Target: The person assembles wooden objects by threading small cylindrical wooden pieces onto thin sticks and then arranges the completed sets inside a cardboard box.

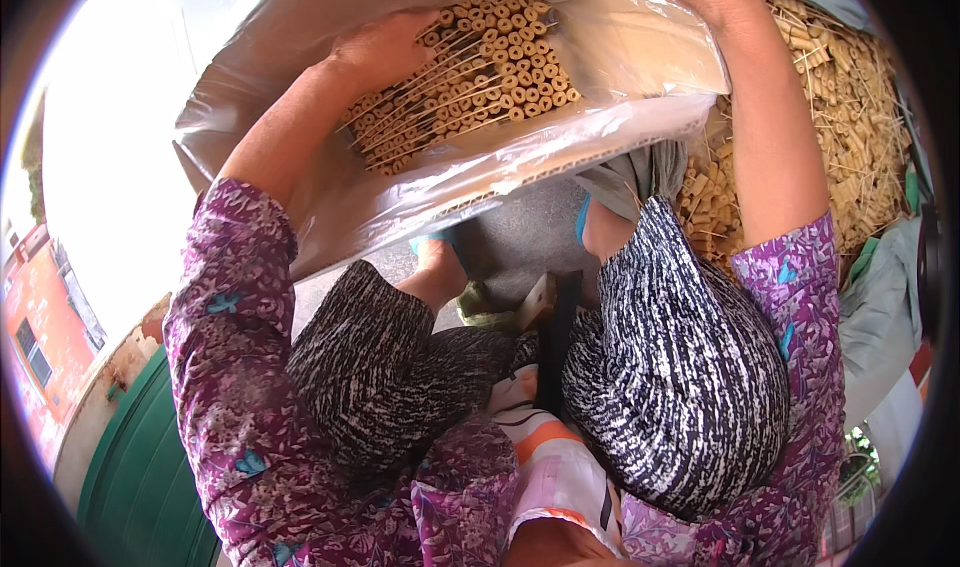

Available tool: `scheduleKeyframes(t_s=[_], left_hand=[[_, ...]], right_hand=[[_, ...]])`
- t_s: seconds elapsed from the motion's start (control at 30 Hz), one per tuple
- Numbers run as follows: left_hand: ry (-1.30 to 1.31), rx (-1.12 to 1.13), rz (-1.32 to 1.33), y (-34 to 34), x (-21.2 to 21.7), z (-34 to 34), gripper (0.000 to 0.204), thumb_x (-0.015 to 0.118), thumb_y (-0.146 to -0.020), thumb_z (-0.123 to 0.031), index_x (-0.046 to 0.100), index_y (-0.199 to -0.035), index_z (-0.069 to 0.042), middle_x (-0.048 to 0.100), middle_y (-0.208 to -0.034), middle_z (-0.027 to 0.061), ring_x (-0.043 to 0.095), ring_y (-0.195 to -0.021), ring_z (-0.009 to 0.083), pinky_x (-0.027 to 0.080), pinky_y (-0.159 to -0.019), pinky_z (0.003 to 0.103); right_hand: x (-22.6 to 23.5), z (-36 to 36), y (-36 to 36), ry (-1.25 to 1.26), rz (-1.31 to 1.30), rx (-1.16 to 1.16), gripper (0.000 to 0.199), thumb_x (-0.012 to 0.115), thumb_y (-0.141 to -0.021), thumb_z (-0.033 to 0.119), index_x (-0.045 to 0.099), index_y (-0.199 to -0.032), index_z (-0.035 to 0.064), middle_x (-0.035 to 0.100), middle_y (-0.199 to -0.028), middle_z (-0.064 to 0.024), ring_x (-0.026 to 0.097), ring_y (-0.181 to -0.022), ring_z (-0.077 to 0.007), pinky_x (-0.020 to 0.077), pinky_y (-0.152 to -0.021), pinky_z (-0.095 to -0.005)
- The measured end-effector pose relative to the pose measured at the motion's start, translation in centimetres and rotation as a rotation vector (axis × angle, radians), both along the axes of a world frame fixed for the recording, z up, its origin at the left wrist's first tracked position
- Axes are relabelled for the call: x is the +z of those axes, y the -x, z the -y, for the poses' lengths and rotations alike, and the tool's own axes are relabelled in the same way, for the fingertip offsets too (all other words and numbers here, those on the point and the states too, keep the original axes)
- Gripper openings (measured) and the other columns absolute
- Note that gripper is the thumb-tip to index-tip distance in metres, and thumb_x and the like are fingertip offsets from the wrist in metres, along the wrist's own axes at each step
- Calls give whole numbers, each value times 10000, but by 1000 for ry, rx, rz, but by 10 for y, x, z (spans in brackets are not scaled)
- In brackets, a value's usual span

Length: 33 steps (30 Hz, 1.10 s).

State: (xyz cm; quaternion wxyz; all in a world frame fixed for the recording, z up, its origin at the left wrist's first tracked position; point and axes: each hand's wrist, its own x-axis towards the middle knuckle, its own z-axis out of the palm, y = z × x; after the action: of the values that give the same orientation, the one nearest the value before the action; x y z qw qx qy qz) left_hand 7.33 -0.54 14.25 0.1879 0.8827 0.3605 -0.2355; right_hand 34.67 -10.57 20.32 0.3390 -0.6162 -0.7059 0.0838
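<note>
My left hand (385, 49) reaches into a cardboard box lined with clear plastic (330, 202). Its fingers are bent against the upper left edge of a stack of tan, ring-shaped pieces (520, 67); what they grip, if anything, is hidden. Thin wooden skewers (440, 77) lie in near-parallel lines across the stack. The pieces sit in tight rows, their holes facing up. My right forearm (780, 147) passes over the box's right end, and my right hand is cut off at the upper edge.
To the right lies a big heap of loose tan pieces (840, 117) with thin sticks among them. My knees, in black-and-white patterned trousers (680, 367), are below the box. A green panel (145, 467) stands at lower left, and grey cloth (885, 307) hangs at right.
</note>
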Motion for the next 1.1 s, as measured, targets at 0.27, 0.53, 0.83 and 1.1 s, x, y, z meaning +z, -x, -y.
scheduleKeyframes(t_s=[0.27, 0.53, 0.83, 1.1], left_hand=[[800, 268, 213, 36, 105, 45, 632, 526, -950, -481, 507, -1378, -15, 641, -1198, 144, 595, -1058, 218, 445, -947, 339], [641, 739, 401, 103, 143, 128, 377, 594, -948, -258, 632, -1185, 32, 673, -960, 28, 577, -847, 79, 451, -772, 235], [139, 224, 588, -11, 243, 133, 424, 574, -938, -151, 542, -1332, 5, 645, -1194, 130, 599, -1109, 192, 440, -994, 335], [469, -183, 239, -171, 187, 193, 463, 594, -911, -96, 522, -1359, -7, 625, -1249, 126, 595, -1097, 202, 439, -996, 340]], right_hand=[[-17, 7, -32, -29, -147, -65, 619, 646, -794, 217, 472, -1337, -27, 500, -1351, -212, 548, -1180, -341, 438, -1017, -391], [-73, 146, -1, 45, -552, -486, 402, 605, -908, 288, 597, -1232, 49, 710, -1082, -135, 707, -899, -239, 555, -780, -338], [-146, 346, 59, 461, -915, -491, 254, 545, -926, 190, 648, -1093, 29, 705, -981, -117, 682, -885, -223, 521, -766, -356], [-122, 387, -49, -55, -1155, -1322, 348, 566, -948, 146, 535, -1239, -43, 647, -1049, -101, 658, -832, -143, 537, -692, -276]])
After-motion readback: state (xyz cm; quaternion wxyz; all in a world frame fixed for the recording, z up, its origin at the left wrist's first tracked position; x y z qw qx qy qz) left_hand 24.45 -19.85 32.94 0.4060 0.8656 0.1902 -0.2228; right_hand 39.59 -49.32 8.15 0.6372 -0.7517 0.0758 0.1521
